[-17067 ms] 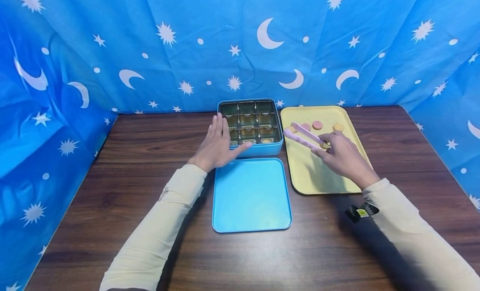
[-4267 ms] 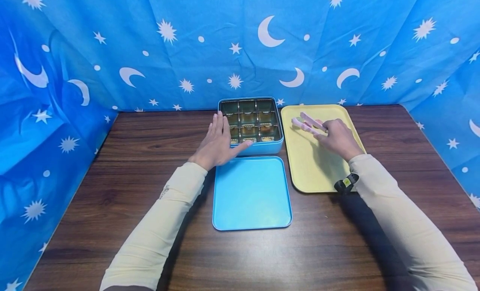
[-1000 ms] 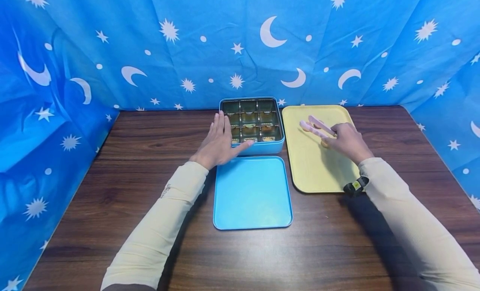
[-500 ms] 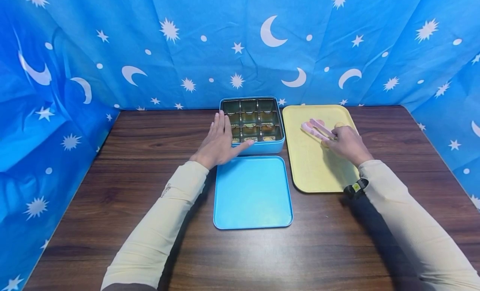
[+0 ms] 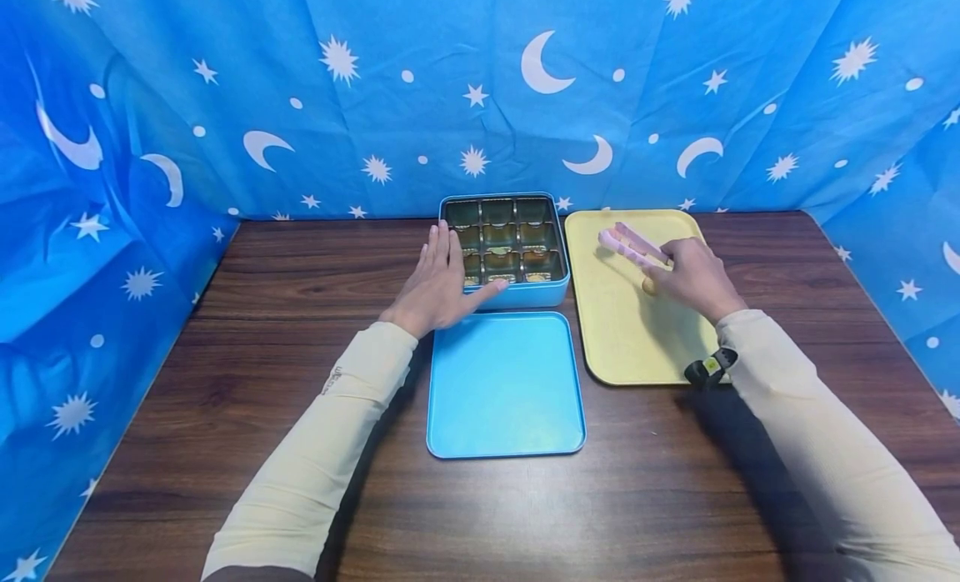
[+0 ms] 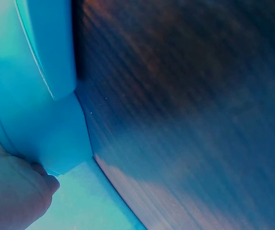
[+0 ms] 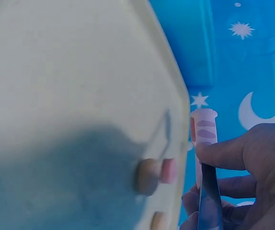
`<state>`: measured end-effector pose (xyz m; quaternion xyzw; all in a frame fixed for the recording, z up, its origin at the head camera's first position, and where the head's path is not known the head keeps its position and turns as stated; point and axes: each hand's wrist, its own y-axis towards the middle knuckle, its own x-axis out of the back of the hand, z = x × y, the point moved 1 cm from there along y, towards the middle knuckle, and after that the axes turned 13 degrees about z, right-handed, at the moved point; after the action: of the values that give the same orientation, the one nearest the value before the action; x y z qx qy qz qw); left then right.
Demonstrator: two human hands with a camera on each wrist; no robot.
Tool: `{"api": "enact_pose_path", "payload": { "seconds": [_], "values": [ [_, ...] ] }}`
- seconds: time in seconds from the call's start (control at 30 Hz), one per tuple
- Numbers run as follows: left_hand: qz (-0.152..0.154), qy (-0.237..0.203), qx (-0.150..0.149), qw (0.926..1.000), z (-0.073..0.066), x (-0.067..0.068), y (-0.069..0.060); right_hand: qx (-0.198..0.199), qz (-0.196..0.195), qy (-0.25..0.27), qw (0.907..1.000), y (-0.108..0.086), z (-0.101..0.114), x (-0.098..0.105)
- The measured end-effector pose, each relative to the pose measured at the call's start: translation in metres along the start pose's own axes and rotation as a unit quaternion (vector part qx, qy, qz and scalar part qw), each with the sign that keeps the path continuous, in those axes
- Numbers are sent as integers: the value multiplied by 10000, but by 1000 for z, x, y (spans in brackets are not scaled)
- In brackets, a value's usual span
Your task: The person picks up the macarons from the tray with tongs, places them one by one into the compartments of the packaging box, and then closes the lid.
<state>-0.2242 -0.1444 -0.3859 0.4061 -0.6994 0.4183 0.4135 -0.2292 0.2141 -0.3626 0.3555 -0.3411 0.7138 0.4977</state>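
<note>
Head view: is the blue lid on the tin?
No, the blue lid lies flat on the table, on the near side of the tin, whose compartments show.

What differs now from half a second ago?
The right hand has lifted the pink tongs and moved their tips slightly left, apparently with a pink piece between them. Unchanged: the left hand against the box, the tray and the blue lid.
</note>
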Motion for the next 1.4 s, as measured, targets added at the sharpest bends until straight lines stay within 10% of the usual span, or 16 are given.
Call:
{"api": "enact_pose_path", "payload": {
  "seconds": [0.43,1.4],
  "values": [
    [-19,-7,21,10000,2,0,-1,241,-160,-167,9994,17,46,13],
    [-77,74,21,9999,0,-1,0,500,662,-75,9965,49,148,-44]
  ]
}}
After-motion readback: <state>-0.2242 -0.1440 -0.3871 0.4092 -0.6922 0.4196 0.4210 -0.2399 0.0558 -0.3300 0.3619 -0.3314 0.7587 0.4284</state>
